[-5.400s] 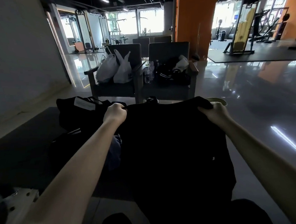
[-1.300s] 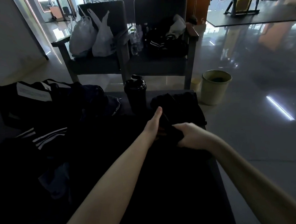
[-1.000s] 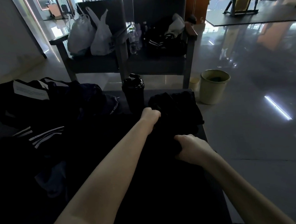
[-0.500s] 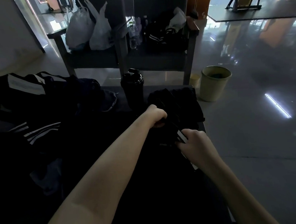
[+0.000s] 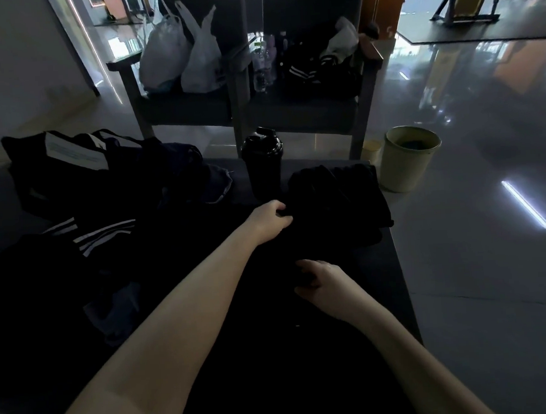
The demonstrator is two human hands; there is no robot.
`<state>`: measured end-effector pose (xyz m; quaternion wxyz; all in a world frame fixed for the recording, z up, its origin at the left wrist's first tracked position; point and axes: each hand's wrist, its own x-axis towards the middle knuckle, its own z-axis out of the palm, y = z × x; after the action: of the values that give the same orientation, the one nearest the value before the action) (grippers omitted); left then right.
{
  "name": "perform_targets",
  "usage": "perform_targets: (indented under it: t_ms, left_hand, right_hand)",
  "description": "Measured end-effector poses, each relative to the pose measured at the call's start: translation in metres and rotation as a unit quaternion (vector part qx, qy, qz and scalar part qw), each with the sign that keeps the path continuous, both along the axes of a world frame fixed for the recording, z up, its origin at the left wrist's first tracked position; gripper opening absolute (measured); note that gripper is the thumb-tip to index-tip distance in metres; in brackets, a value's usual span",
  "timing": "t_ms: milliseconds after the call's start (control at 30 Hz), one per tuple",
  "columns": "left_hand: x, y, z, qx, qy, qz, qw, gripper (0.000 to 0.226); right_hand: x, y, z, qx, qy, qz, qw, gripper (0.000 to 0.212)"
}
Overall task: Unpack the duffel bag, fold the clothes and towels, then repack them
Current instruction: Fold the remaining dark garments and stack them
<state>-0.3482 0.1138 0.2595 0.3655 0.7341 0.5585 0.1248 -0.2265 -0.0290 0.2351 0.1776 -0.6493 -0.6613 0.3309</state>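
Observation:
A black garment lies spread on the dark table in front of me. My left hand pinches its far edge, fingers curled into the cloth. Nearer to me, my right hand grips a fold of the same garment. Just beyond the left hand sits a pile of folded black clothes at the table's right end. The black duffel bag with a white label stands open at the back left, with dark clothes with white stripes heaped before it.
A black shaker bottle stands behind my left hand. Past the table stand two dark armchairs holding white plastic bags and clothes. A pale green bin stands on the glossy floor to the right. The table's edge runs along my right.
Both hands have drawn the black garment toward me: the right hand moved nearer and lower, and the left hand shifted slightly back from the folded pile.

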Motion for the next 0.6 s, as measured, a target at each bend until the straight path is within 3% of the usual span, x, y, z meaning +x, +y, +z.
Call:
perform_targets:
  t_ms: [100,233,367,500,600]
  left_hand:
    - [-0.022,-0.005,-0.002,-0.011,0.047,-0.023,0.999,0.042]
    - [-0.056,-0.01,0.003,0.052,0.092,0.004,0.994,0.034]
    - [-0.105,0.001,0.01,0.148,0.245,0.077,0.955,0.036]
    - [-0.161,0.016,0.006,0.056,0.3,0.138,0.942,0.046]
    - [-0.19,0.024,-0.003,-0.008,0.233,0.188,0.954,0.061]
  right_hand:
    - [-0.005,0.012,0.004,0.063,-0.037,0.008,0.997,0.055]
    - [-0.013,0.036,0.011,0.129,-0.155,-0.008,0.979,0.054]
    - [-0.013,0.058,0.01,0.052,-0.263,0.002,0.963,0.047]
    - [-0.031,0.075,0.012,0.074,-0.225,0.015,0.971,0.047]
    - [-0.055,0.091,0.014,0.084,-0.176,0.045,0.98,0.049]
